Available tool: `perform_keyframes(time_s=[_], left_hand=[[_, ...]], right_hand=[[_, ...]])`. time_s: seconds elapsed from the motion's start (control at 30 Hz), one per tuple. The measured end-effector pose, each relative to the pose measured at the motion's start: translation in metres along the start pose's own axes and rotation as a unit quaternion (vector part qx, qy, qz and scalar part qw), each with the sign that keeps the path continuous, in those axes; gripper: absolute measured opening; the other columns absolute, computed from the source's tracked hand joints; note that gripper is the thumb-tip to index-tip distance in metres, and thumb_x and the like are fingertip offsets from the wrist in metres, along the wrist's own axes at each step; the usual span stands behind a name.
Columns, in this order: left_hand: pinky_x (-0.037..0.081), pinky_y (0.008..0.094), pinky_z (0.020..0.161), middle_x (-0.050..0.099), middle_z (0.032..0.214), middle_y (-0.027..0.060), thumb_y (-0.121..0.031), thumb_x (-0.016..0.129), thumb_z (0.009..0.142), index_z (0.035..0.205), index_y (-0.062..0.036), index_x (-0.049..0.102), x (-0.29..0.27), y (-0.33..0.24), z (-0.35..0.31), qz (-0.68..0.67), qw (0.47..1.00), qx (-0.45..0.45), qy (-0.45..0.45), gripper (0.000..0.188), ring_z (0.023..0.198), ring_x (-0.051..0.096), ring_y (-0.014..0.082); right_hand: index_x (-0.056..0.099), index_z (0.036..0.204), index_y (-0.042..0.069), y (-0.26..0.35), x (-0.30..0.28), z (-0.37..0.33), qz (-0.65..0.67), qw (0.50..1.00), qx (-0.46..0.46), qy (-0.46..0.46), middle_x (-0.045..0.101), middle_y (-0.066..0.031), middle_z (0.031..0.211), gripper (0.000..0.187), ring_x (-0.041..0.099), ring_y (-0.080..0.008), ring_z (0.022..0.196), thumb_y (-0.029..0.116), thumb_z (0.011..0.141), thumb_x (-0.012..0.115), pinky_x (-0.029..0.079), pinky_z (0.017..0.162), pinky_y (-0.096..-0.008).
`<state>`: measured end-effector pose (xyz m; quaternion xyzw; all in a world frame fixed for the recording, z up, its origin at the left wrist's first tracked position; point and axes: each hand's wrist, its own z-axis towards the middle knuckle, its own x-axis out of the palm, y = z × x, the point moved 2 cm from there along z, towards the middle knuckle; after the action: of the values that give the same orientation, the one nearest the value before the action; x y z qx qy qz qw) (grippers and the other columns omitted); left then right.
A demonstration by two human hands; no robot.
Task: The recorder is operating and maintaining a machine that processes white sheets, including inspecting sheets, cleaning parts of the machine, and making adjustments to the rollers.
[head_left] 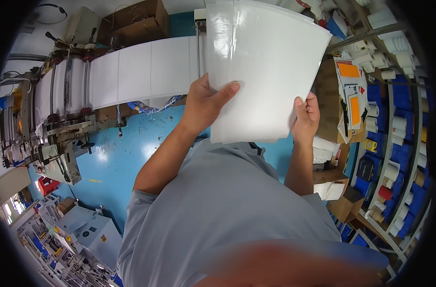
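Observation:
Both hands hold up a stack of white sheets [268,71], with a glossy strip running down its left part. My left hand [206,103] grips the left edge, thumb lying across the front and fingers hidden behind. At the lower right edge my right hand [305,117] pinches the stack, its thumb in front and fingers curled at the side. The stack's lower edge is slightly uneven, with sheets peeking out. Left of the stack, a white web [136,71] with evenly spaced cross lines stretches from a roller machine [67,88] toward the stack.
Cardboard boxes [328,91] with orange and white printed sheets stand to the right. Beyond them are shelves [394,143] with rolls and blue bins. An open brown box [136,24] sits behind the web. A grey machine cabinet [91,232] stands at lower left on the blue floor [117,158].

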<state>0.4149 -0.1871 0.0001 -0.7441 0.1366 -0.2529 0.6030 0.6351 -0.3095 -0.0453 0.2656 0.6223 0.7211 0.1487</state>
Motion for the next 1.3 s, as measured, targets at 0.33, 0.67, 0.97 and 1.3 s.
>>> perform_keyframes(time_s=[0.33,0.67,0.97,1.3], left_hand=[[0.052,0.0244,0.065,0.068,0.085,0.0081,-0.019,0.069,0.088,0.103,0.0006,0.064,-0.009,-0.007,-0.008,-0.121,0.993,-0.006,0.006,0.026,0.072,0.063,0.0096],[0.047,0.0203,0.061,0.066,0.079,0.0024,-0.031,0.061,0.094,0.095,-0.0016,0.067,-0.013,-0.008,-0.014,0.01,0.998,0.041,-0.037,0.03,0.067,0.057,0.0056],[0.04,0.0177,0.059,0.06,0.072,-0.0036,-0.027,0.062,0.094,0.083,-0.0012,0.067,-0.011,-0.015,-0.015,-0.023,0.995,0.056,-0.08,0.028,0.066,0.048,0.0012],[0.045,0.0181,0.066,0.065,0.085,0.0018,-0.019,0.062,0.094,0.094,-0.0007,0.061,-0.003,-0.015,-0.016,-0.058,0.994,0.092,-0.018,0.018,0.072,0.055,0.0041]], right_hand=[[0.055,0.115,-0.001,0.004,0.013,-0.005,0.038,0.999,0.023,0.005,0.065,-0.007,0.103,0.026,0.058,-0.0094,0.091,0.007,0.091,0.06,0.045,0.084,-0.0245],[0.055,0.117,-0.003,-0.017,0.0,-0.006,0.125,0.991,0.041,0.02,0.065,-0.0105,0.107,0.03,0.061,-0.0141,0.096,0.001,0.088,0.062,0.048,0.086,-0.0284],[0.053,0.119,-0.002,-0.018,-0.004,-0.004,0.174,0.984,0.023,-0.015,0.062,-0.0122,0.114,0.032,0.059,-0.0169,0.104,0.001,0.089,0.06,0.046,0.093,-0.0313],[0.052,0.12,-0.002,-0.019,-0.001,-0.006,0.172,0.985,0.026,-0.015,0.062,-0.0125,0.114,0.033,0.06,-0.0177,0.104,0.003,0.089,0.06,0.045,0.095,-0.0319]])
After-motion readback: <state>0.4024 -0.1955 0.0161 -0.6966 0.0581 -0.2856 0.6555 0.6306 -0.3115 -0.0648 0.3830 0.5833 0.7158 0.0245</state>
